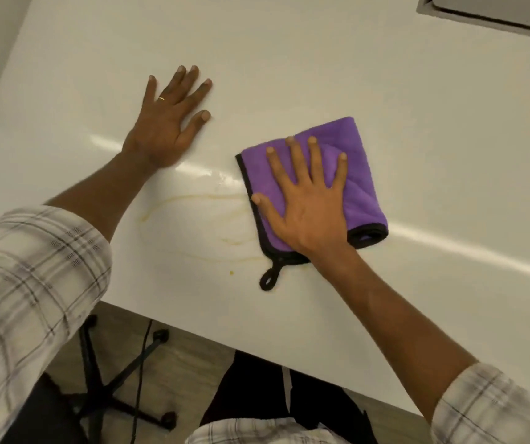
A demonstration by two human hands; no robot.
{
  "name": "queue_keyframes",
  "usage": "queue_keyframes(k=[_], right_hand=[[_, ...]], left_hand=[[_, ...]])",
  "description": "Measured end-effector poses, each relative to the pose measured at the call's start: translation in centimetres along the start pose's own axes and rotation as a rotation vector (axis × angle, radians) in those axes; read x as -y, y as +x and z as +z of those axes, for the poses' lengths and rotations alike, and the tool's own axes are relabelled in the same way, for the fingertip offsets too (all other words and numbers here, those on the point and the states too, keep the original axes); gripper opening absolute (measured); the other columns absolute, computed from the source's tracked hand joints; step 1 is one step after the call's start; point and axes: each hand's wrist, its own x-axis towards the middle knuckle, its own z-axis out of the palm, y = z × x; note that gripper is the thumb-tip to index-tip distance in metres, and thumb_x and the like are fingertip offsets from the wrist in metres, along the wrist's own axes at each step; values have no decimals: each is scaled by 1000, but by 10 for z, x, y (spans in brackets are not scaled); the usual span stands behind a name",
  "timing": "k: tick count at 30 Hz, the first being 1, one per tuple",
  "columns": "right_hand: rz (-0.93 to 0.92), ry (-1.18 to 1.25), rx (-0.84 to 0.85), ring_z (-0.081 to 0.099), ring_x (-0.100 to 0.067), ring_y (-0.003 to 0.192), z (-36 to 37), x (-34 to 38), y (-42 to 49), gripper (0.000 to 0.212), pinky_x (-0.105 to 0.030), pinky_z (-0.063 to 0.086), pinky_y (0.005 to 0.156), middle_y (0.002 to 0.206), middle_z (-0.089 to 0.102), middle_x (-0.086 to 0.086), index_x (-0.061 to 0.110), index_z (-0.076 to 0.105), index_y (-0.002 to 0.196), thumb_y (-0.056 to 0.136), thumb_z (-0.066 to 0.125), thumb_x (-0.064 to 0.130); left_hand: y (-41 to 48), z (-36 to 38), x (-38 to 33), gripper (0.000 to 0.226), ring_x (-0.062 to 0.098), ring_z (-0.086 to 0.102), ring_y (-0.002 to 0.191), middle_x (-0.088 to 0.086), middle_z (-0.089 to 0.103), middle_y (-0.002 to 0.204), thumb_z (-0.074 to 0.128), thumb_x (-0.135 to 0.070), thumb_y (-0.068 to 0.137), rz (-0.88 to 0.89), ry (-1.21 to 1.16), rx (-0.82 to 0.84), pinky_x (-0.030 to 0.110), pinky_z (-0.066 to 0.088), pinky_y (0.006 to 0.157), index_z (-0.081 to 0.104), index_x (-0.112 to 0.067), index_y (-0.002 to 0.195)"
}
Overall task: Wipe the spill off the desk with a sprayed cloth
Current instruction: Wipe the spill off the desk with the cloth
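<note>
A wide, glossy white tabletop point(321, 59) fills most of the view, smooth and reflective, with a bright streak of light running across it from left to right. Below its near edge lies pale wood-look flooring point(187, 357), where the black star-shaped base of a chair point(113, 389) stands on casters. At the far right corner of the tabletop sits the edge of a flat grey object point(494, 11), too cropped to identify. Both forearms come out of rolled plaid sleeves point(23, 283) in pale checked fabric. The spill point(193, 225) shows as a thin yellowish ring outline on the tabletop near the front edge, with a small yellow droplet just below it. Touching the ring's right side lies the cloth point(359, 174), a folded purple microfibre square, plush and soft, trimmed in black with a small black hanging loop point(270, 278) at its near corner. The right hand point(308, 203) rests flat on the cloth, grip open, fingers spread and pressing down. The left hand point(167, 123) lies palm-down on the bare tabletop beyond the spill, grip open and holding nothing, a thin gold ring point(161, 98) on one finger
</note>
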Motion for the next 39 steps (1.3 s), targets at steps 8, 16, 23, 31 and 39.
queue_keyframes(k=[8, 16, 23, 31, 39], right_hand=[[236, -98, 39, 10, -33, 162, -4, -38, -97, 76, -76, 8, 120, 175, 16, -2, 36, 20, 165, 100, 22, 75], [365, 17, -23, 8, -42, 161, 11, 74, 1, 82, -79, 7, 118, 175, 14, -9, 27, 17, 166, 101, 20, 76], [-4, 105, 20, 7, -41, 161, 36, 219, -27, 78, -75, 0, 119, 173, 22, -9, 27, 30, 164, 101, 29, 72], [-312, 83, 82, 4, -30, 163, 36, 168, -85, 72, -71, 2, 122, 175, 18, 0, 33, 24, 165, 103, 29, 69], [315, -76, 12, 9, -33, 162, -8, -59, -21, 74, -79, 4, 118, 175, 15, -2, 34, 21, 165, 101, 24, 69]], left_hand=[[-2, 1, 5, 57, 24, 16, 162, 6, 24, 173, 31, -48, 111, 26, -51, -30, 49, 8, 131, 33, -24, 162], [-6, -3, 2, 58, 26, 15, 162, 8, 23, 173, 31, -47, 110, 35, -71, -22, 51, 7, 131, 33, -22, 163], [-7, -7, 1, 60, 28, 11, 162, 10, 19, 174, 29, -48, 110, 63, -70, 18, 54, 5, 131, 30, -22, 163], [-6, -8, -1, 58, 25, 11, 163, 8, 18, 174, 28, -47, 111, 51, -78, 19, 50, 3, 131, 29, -23, 164], [-5, -6, 2, 55, 25, 15, 162, 8, 21, 174, 27, -43, 112, 58, -65, 9, 50, 7, 131, 32, -23, 163]])
